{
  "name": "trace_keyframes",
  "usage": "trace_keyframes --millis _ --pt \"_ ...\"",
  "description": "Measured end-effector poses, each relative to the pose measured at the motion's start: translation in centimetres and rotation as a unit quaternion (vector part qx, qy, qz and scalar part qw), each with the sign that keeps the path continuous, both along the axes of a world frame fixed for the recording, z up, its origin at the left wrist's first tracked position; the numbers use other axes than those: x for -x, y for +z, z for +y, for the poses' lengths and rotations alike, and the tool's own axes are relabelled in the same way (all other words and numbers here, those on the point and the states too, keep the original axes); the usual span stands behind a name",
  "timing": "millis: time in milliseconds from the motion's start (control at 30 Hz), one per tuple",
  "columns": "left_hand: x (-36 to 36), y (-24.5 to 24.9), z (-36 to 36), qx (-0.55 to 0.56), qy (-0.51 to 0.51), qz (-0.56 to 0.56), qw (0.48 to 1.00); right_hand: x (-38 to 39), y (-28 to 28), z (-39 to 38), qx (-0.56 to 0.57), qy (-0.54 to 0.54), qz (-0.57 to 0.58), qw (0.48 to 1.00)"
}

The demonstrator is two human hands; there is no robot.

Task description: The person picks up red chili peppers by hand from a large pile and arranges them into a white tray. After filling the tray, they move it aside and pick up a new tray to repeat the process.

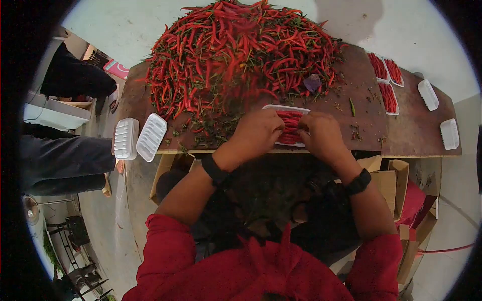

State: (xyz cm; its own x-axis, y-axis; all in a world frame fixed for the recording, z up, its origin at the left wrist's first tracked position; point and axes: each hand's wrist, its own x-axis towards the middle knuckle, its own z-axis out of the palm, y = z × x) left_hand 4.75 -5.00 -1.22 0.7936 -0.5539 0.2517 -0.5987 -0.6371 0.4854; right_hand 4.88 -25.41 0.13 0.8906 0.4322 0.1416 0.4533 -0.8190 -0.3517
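Your white tray (287, 107) sits near the front edge of the table (411, 120), between your two hands, and the red chillies (290, 126) in it lie side by side, their long axes running left to right, roughly along that edge. Which of the tray's own sides is longer I cannot tell (your hands cover both flanks), nor which way the stem ends point. Your left hand (258, 128) is curled, thumb and fingers close together at the chillies' left ends; your right hand (321, 131) bends likewise at their right ends. Whether either one pinches a chilli or only touches it, I cannot tell. Beyond the tray rises a big heap (246, 50) of red chillies, pointing every way. To your right, a single green chilli (353, 107) points away from you, near three packed trays (384, 81). At the table's left edge, two ridged trays (151, 137) also point lengthwise away from you
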Motion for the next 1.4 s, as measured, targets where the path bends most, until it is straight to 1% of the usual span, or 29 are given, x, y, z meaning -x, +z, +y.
trace_keyframes --millis 100,167,300,367,500,567,600,667,700,767,800,867,900,1000,1100,1200,1267,1400 --pt "0.0 0.0 0.0 -0.009 -0.005 0.005 1.0 -0.2 -0.4 -0.1 -0.016 0.005 -0.005 1.0" --pt "0.0 -0.1 0.0 -0.008 -0.005 -0.007 1.0 -0.4 -0.6 -0.2 0.006 0.016 0.024 1.0" --pt "0.0 -0.1 0.0 -0.001 -0.008 0.003 1.0 -0.2 0.2 0.1 0.006 0.012 0.031 0.999" --pt "0.0 -0.2 0.0 0.007 -0.008 -0.005 1.0 -0.1 0.3 0.2 0.027 0.007 0.033 0.999" --pt "-0.1 -0.5 -0.1 0.005 -0.005 -0.007 1.0 -0.1 0.3 0.2 0.018 0.011 0.027 0.999" --pt "-0.2 -0.9 -0.1 0.066 -0.01 -0.056 0.996 0.0 0.3 0.2 -0.013 0.012 0.004 1.0" --pt "-0.3 -0.7 0.1 0.066 -0.01 -0.057 0.996 0.0 0.4 0.2 -0.013 0.012 0.004 1.0" --pt "-0.3 -0.1 0.7 0.075 0.029 -0.021 0.997 0.1 0.9 0.0 -0.043 0.0 0.037 0.998" --pt "-0.3 0.6 1.2 0.075 0.031 -0.022 0.996 0.1 1.1 -0.1 -0.043 0.002 0.036 0.998" --pt "-0.5 2.0 2.7 0.026 0.084 -0.025 0.996 -0.1 1.4 -0.3 -0.041 -0.037 0.046 0.997" --pt "-0.6 2.0 3.6 0.026 0.087 -0.027 0.996 -0.1 1.4 -0.5 -0.042 -0.034 0.044 0.998" --pt "-0.8 1.9 5.4 0.069 0.156 -0.042 0.984 -0.2 1.1 -0.8 -0.084 -0.044 0.024 0.995" --pt "-0.8 1.9 6.4 0.068 0.159 -0.044 0.984 -0.2 1.1 -0.9 -0.086 -0.041 0.023 0.995" --pt "-0.2 1.9 8.7 0.04 0.191 -0.074 0.978 0.0 1.3 -0.6 -0.067 -0.021 -0.007 0.997" --pt "0.5 1.3 9.8 0.019 0.209 -0.054 0.976 0.5 1.5 0.0 -0.035 -0.036 0.011 0.999" --pt "1.1 0.8 10.4 0.002 0.197 -0.055 0.979 0.5 0.5 0.3 -0.016 -0.03 0.006 0.999" --pt "1.8 1.1 10.1 -0.011 0.193 -0.018 0.981 0.5 0.0 0.5 0.016 -0.015 -0.022 1.0" --pt "2.1 0.4 10.2 -0.007 0.169 -0.039 0.985 0.2 -0.8 0.6 0.045 -0.011 -0.036 0.998"
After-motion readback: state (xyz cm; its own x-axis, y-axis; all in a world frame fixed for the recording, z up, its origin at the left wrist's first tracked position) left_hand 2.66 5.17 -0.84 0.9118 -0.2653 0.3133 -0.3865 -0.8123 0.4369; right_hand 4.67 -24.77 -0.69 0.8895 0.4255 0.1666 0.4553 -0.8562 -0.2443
